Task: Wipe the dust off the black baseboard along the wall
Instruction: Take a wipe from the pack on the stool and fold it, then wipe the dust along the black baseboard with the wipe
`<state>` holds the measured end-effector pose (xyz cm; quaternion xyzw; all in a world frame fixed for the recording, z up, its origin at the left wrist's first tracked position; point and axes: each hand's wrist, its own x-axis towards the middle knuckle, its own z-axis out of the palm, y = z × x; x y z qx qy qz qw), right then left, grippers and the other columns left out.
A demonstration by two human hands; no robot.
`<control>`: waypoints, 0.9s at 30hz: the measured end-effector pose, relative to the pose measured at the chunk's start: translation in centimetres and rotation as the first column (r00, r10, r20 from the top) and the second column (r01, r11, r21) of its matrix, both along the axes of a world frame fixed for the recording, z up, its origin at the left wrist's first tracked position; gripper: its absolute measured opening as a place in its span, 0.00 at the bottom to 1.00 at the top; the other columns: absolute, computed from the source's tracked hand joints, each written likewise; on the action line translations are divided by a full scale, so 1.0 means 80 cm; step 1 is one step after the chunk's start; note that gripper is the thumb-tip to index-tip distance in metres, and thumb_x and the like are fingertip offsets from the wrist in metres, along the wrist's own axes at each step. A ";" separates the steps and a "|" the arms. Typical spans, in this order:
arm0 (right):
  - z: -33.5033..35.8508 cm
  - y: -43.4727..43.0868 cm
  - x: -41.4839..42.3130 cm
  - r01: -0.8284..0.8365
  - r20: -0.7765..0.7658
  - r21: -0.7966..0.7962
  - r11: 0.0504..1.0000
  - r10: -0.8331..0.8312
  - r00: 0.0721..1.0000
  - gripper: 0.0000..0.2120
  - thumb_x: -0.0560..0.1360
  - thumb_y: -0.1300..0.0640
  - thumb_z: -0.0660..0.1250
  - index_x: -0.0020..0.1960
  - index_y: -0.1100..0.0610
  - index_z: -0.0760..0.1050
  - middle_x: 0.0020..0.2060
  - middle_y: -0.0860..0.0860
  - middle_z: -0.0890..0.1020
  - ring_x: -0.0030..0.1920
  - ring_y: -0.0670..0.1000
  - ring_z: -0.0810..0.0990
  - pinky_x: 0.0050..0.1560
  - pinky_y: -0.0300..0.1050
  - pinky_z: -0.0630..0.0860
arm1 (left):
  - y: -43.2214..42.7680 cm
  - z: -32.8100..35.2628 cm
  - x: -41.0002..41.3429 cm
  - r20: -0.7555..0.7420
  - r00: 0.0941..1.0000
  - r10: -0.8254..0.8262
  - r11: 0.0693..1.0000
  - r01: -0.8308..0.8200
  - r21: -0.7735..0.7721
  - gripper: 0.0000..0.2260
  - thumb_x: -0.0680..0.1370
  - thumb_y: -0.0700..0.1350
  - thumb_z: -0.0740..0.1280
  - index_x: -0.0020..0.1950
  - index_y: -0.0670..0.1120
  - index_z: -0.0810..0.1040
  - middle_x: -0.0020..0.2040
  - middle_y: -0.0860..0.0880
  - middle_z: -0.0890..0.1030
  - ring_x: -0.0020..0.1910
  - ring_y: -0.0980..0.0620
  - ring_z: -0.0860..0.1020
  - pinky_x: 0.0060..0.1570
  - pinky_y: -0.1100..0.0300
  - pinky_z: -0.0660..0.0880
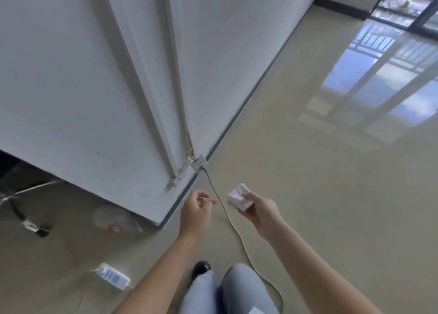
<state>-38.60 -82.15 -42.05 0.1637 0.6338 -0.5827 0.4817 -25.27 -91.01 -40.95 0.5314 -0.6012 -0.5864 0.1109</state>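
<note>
The black baseboard [239,111] runs along the foot of the white wall from the near corner away to the upper right. A folded white cloth [239,197] is pinched in my right hand [259,213], held in the air a little right of the wall's corner. My left hand [195,211] hovers beside it with loosely curled fingers and holds nothing. Both hands are apart from the baseboard, which passes just left of my left hand.
A wall socket [199,163] sits low on the wall with a cable [233,226] trailing across the floor past my knees. A white power strip [113,275] lies on the floor at lower left. More cables and a clear bag lie at far left. Glossy floor stretches right.
</note>
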 end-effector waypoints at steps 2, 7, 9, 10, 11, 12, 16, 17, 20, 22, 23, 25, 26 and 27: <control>-0.016 -0.021 -0.012 -0.041 -0.002 0.042 0.998 0.041 0.999 0.05 0.73 0.66 0.67 0.47 0.68 0.76 0.40 0.60 0.78 0.37 0.54 0.79 0.38 0.42 0.80 | -0.022 -0.020 -0.004 0.065 0.992 0.104 0.995 -0.103 -0.011 0.05 0.76 0.35 0.59 0.45 0.44 0.73 0.45 0.50 0.83 0.38 0.51 0.77 0.35 0.63 0.70; -0.084 -0.076 -0.027 -0.259 -0.006 0.171 0.951 0.264 0.965 0.04 0.72 0.62 0.70 0.43 0.64 0.79 0.37 0.58 0.79 0.39 0.56 0.79 0.38 0.44 0.79 | -0.058 -0.110 0.005 0.181 0.941 0.286 0.953 -0.299 0.048 0.05 0.75 0.37 0.62 0.43 0.45 0.77 0.44 0.47 0.81 0.46 0.46 0.78 0.42 0.57 0.70; -0.134 -0.103 -0.036 -0.381 -0.031 0.194 0.904 0.394 0.919 0.04 0.72 0.62 0.70 0.38 0.62 0.79 0.30 0.54 0.76 0.34 0.53 0.77 0.35 0.41 0.78 | -0.072 -0.170 0.004 0.259 0.902 0.345 0.931 -0.365 0.030 0.06 0.75 0.38 0.63 0.42 0.46 0.77 0.42 0.47 0.80 0.47 0.43 0.78 0.44 0.55 0.70; -0.165 -0.118 -0.040 -0.424 -0.036 0.200 0.883 0.439 0.898 0.06 0.72 0.62 0.70 0.37 0.61 0.78 0.28 0.53 0.74 0.32 0.51 0.75 0.34 0.41 0.77 | -0.079 -0.205 0.004 0.286 0.883 0.373 0.919 -0.394 0.017 0.06 0.75 0.38 0.63 0.42 0.46 0.77 0.42 0.46 0.80 0.47 0.42 0.78 0.45 0.55 0.70; -0.199 -0.131 -0.044 -0.462 -0.026 0.204 0.863 0.477 0.879 0.07 0.72 0.62 0.70 0.36 0.60 0.77 0.28 0.52 0.73 0.31 0.51 0.74 0.34 0.41 0.77 | -0.086 -0.241 0.003 0.310 0.860 0.405 0.903 -0.430 0.011 0.05 0.75 0.38 0.63 0.43 0.46 0.78 0.43 0.45 0.80 0.48 0.42 0.78 0.46 0.54 0.71; -0.238 -0.142 -0.042 -0.496 -0.005 0.211 0.843 0.508 0.861 0.08 0.72 0.61 0.70 0.35 0.60 0.77 0.28 0.53 0.73 0.31 0.51 0.73 0.35 0.42 0.77 | -0.091 -0.279 0.005 0.343 0.834 0.433 0.887 -0.463 0.006 0.05 0.75 0.38 0.63 0.44 0.45 0.77 0.44 0.44 0.80 0.48 0.42 0.77 0.46 0.54 0.71; -0.395 -0.175 -0.032 -0.604 0.038 0.235 0.761 0.614 0.788 0.10 0.72 0.58 0.71 0.34 0.58 0.74 0.34 0.55 0.73 0.36 0.53 0.72 0.42 0.45 0.75 | -0.109 -0.439 0.019 0.406 0.750 0.522 0.826 -0.562 -0.024 0.06 0.76 0.38 0.62 0.47 0.44 0.77 0.47 0.44 0.81 0.49 0.43 0.78 0.47 0.55 0.71; -0.436 -0.183 -0.028 -0.634 0.038 0.234 0.737 0.645 0.763 0.10 0.72 0.56 0.71 0.35 0.58 0.74 0.35 0.55 0.74 0.36 0.53 0.73 0.43 0.45 0.75 | -0.115 -0.479 0.022 0.410 0.737 0.537 0.816 -0.577 -0.030 0.06 0.76 0.38 0.62 0.48 0.43 0.78 0.48 0.43 0.81 0.50 0.43 0.78 0.48 0.55 0.71; -0.568 -0.202 -0.007 -0.726 0.024 0.253 0.639 0.746 0.665 0.10 0.71 0.51 0.71 0.40 0.58 0.77 0.34 0.53 0.76 0.35 0.51 0.73 0.42 0.45 0.75 | -0.129 -0.596 0.038 0.439 0.679 0.588 0.773 -0.631 -0.059 0.07 0.76 0.39 0.62 0.52 0.43 0.77 0.51 0.44 0.81 0.51 0.44 0.78 0.49 0.56 0.71; -0.654 -0.211 0.013 -0.760 0.029 0.266 0.593 0.783 0.621 0.09 0.71 0.53 0.70 0.42 0.59 0.78 0.33 0.53 0.76 0.33 0.51 0.73 0.41 0.45 0.75 | -0.131 -0.667 0.055 0.429 0.643 0.634 0.738 -0.668 -0.089 0.10 0.76 0.40 0.63 0.57 0.42 0.75 0.55 0.44 0.80 0.53 0.44 0.77 0.51 0.56 0.71; -0.693 -0.218 0.025 -0.771 0.035 0.264 0.580 0.793 0.608 0.09 0.71 0.53 0.70 0.42 0.60 0.78 0.32 0.53 0.75 0.32 0.51 0.73 0.40 0.45 0.75 | -0.133 -0.700 0.065 0.422 0.624 0.657 0.719 -0.687 -0.103 0.13 0.76 0.40 0.63 0.60 0.42 0.73 0.57 0.43 0.78 0.55 0.44 0.76 0.52 0.56 0.70; -0.763 -0.233 0.052 -0.775 0.067 0.238 0.585 0.786 0.615 0.08 0.72 0.56 0.69 0.39 0.60 0.76 0.31 0.54 0.74 0.31 0.52 0.72 0.38 0.44 0.74 | -0.140 -0.754 0.091 0.426 0.622 0.658 0.721 -0.683 -0.118 0.18 0.77 0.42 0.64 0.66 0.41 0.69 0.63 0.43 0.75 0.61 0.45 0.74 0.55 0.57 0.68; -0.793 -0.241 0.067 -0.765 0.096 0.215 0.607 0.767 0.635 0.08 0.72 0.57 0.69 0.38 0.60 0.74 0.31 0.54 0.73 0.31 0.52 0.71 0.38 0.44 0.75 | -0.145 -0.777 0.108 0.440 0.639 0.631 0.748 -0.652 -0.127 0.21 0.77 0.43 0.64 0.69 0.42 0.67 0.67 0.44 0.72 0.64 0.46 0.72 0.58 0.56 0.68; -0.819 -0.248 0.082 -0.757 0.126 0.186 0.627 0.749 0.651 0.08 0.72 0.59 0.69 0.37 0.60 0.73 0.30 0.54 0.72 0.31 0.52 0.71 0.36 0.44 0.75 | -0.151 -0.797 0.126 0.448 0.657 0.606 0.773 -0.619 -0.138 0.24 0.77 0.44 0.64 0.72 0.44 0.64 0.70 0.45 0.70 0.67 0.48 0.69 0.61 0.55 0.67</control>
